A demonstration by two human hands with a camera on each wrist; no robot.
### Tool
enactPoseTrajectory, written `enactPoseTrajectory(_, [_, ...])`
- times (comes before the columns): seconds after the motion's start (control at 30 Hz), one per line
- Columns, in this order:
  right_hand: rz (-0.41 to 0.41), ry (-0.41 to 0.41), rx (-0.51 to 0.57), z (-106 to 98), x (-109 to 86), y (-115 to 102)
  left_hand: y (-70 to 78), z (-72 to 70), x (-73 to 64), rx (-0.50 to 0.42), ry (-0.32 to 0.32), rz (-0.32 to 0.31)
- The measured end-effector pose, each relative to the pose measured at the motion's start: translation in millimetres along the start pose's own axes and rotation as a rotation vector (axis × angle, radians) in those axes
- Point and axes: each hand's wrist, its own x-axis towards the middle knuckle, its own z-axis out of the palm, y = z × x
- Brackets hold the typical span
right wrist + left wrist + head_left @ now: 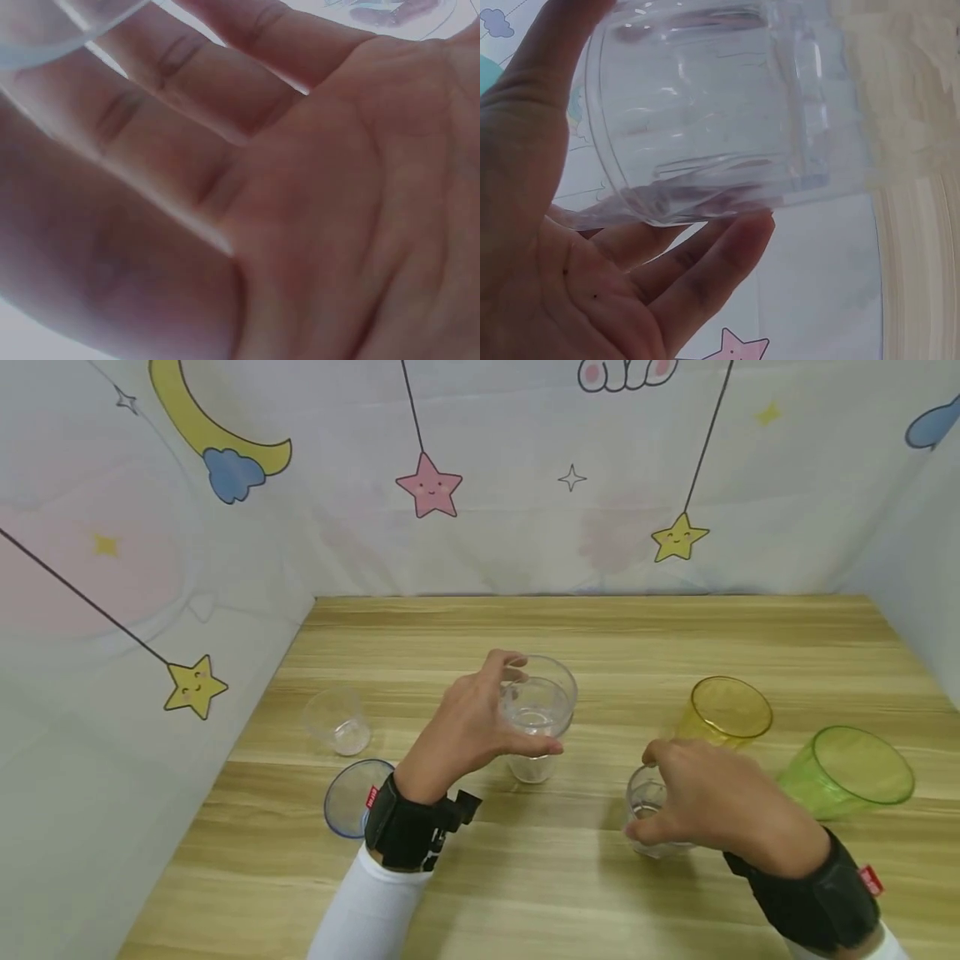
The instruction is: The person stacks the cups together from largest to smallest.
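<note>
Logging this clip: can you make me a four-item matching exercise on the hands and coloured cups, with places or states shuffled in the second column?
Column one:
1. Left hand
2. Right hand
3. Green cup
4. Blue-rimmed cup

Column two:
A. Gripping a small clear cup in front of the yellow cup
B. Partly hidden by the black strap on the left wrist
C. Gripping a wide clear cup near the middle of the table
D. Rightmost cup

Pairs: 1-C, 2-A, 3-D, 4-B
</note>
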Motion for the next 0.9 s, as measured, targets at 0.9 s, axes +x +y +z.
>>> enactPoseTrajectory(0.9, [-0.086,0.204,0.027,-9.3,4.0,-0.1,-3.6,-0.2,-0.5,-0.019,0.001,0.036])
